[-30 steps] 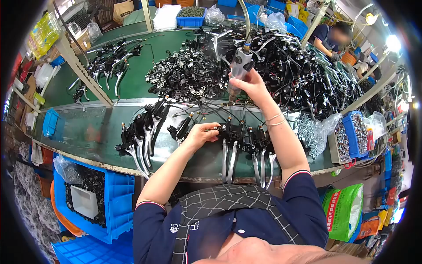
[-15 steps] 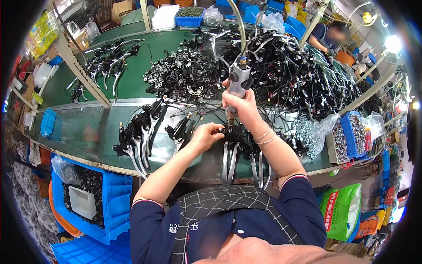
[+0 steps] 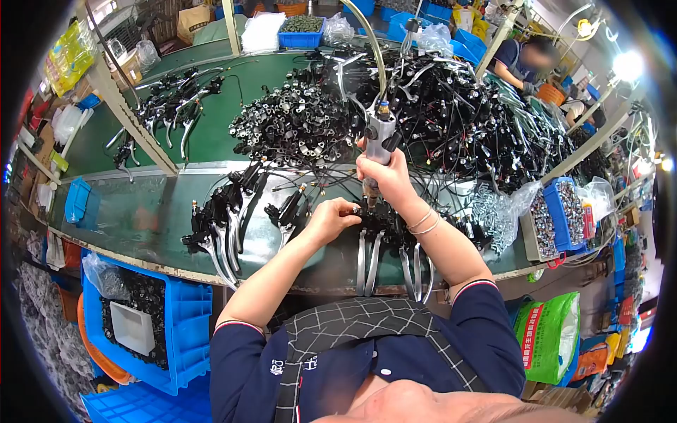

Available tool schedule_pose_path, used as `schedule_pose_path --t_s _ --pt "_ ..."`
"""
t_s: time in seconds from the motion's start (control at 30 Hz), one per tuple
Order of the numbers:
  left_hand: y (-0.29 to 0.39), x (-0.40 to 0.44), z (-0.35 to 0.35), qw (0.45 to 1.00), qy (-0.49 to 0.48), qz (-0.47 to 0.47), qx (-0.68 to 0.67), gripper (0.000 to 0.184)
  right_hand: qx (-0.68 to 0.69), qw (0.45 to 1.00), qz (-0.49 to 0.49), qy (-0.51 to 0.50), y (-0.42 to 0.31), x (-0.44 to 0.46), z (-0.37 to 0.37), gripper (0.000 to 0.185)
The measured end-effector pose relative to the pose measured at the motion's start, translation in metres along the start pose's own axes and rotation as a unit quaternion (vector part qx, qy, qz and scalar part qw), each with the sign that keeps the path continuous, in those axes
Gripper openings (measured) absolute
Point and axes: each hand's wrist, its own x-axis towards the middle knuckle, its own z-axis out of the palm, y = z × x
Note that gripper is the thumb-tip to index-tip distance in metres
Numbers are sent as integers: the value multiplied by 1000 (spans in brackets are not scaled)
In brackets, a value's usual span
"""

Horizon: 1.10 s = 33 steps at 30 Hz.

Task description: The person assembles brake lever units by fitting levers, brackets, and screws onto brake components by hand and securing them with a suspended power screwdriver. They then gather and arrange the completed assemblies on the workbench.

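My right hand [image 3: 388, 178] is wrapped round a grey air screwdriver [image 3: 381, 134], held upright with its tip down on the black body of a brake lever [image 3: 368, 215]. At the left side of that body, the thumb and fingers of my left hand [image 3: 334, 221] are closed in a pinch on it. Two silver lever blades [image 3: 368, 261] point from there toward the bench edge. More brake levers [image 3: 416, 271] lie just right of them. To the left lie a single brake lever [image 3: 285, 211] and a row of several others [image 3: 222, 218]. The screwdriver's contact point is partly hidden.
Black clamps [image 3: 296, 127] are heaped behind my hands, beside a large pile of levers and cables [image 3: 465, 120]. Loose screws [image 3: 490, 211] and a blue tray of small parts [image 3: 564, 211] lie right. A hose [image 3: 374, 42] hangs above. A co-worker [image 3: 518, 60] stands far right.
The top of the air screwdriver and my right hand have shifted slightly down in the view. My left hand keeps its place on the brake lever.
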Motion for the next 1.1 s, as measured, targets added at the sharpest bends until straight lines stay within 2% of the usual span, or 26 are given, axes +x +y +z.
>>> schedule_pose_path --t_s 0.3,0.4,0.5,0.6,0.9,1.1 --pt "9 -5 -2 1000 -9 -18 -3 32 27 1000 12 0 0 -1 -5 27" --pt "13 -5 -5 995 -8 40 88 32 19 1000 -4 0 -1 -2 -3 28" --pt "14 -8 -3 994 -44 -80 -61 30 6 1000 -6 0 -1 -4 -2 29" --pt "6 -7 1 983 -53 -97 -147 29 7 1000 -8 6 1 -5 -3 30" --pt "4 -5 0 969 -80 -99 -209 30 6 1000 5 30 -1 -4 -2 29" --pt "6 -4 -2 973 -87 -100 -189 29 13 999 6 36 0 -4 -3 28"
